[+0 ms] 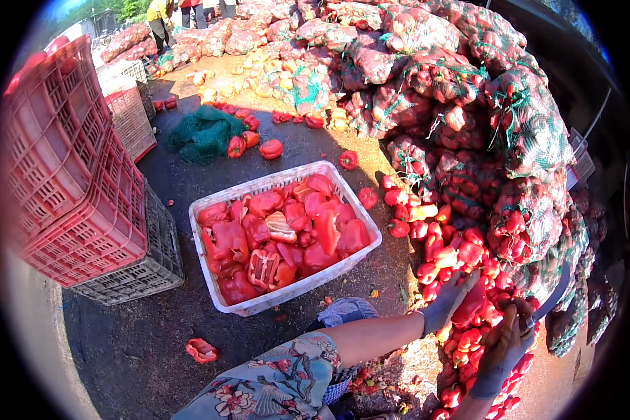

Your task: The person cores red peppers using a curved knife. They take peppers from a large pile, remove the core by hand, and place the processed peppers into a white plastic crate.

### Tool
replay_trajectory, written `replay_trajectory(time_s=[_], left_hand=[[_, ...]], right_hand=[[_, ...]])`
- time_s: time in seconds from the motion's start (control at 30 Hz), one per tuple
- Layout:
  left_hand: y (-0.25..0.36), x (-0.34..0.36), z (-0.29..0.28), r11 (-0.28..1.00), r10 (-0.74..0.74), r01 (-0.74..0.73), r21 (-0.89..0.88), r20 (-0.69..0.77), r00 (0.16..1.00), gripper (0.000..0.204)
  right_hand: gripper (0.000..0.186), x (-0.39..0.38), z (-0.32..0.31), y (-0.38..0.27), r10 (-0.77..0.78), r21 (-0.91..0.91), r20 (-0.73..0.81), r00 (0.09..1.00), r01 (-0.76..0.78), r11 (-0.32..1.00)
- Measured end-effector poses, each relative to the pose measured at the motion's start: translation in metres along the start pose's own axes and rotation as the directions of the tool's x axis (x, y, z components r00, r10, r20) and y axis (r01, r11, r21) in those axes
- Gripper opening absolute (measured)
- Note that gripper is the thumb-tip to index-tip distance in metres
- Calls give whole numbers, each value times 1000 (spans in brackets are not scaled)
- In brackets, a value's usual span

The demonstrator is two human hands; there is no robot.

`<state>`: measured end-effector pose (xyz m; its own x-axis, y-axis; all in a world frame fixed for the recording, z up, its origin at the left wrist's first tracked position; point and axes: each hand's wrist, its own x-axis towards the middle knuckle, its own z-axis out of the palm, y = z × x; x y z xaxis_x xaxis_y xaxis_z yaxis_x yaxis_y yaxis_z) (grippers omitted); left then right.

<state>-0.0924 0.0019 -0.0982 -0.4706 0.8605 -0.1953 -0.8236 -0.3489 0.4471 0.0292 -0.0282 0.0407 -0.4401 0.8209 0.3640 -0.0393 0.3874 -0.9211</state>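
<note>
At the lower right, my left hand (446, 305), in a grey glove, holds a red bell pepper (470, 306) against its palm and fingers. Beside it my right hand (500, 353), gloved as well, grips a knife (554, 297). The knife's curved blade points up and to the right, away from the pepper. Under and around both hands lies a heap of whole red peppers (462, 252). To the left of my hands a white plastic crate (287, 297) holds cut and hollowed red peppers (266, 231), some showing pale cores.
Stacked mesh sacks of peppers (528, 122) rise at the right and back. Red crates (84, 231) stand on a black crate (136, 273) at the left. A green net (203, 134) and loose peppers lie beyond the white crate. A cut pepper (201, 351) lies on the ground. People stand far back.
</note>
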Motion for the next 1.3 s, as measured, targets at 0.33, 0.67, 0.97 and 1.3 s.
replay_trajectory(time_s=[0.33, 0.67, 0.97, 1.3], left_hand=[[-17, -29, 22, 750, 24, -389, 536, 565, 825, 23], [-42, -74, 40, 154, -57, -747, 646, 761, 646, 66], [-52, -82, 47, 114, -194, -811, 574, 813, 548, 109], [-84, -69, 31, 666, -77, -423, 615, 621, 780, 65]], right_hand=[[21, -1, -121, 131, -309, -605, 496, 811, 579, 547], [25, -62, -99, 81, 662, 410, -95, 743, -577, 706], [23, -79, -146, 112, 692, 447, 212, 691, -698, 560], [19, -84, -162, 128, 405, -168, 156, 901, -380, 910]])
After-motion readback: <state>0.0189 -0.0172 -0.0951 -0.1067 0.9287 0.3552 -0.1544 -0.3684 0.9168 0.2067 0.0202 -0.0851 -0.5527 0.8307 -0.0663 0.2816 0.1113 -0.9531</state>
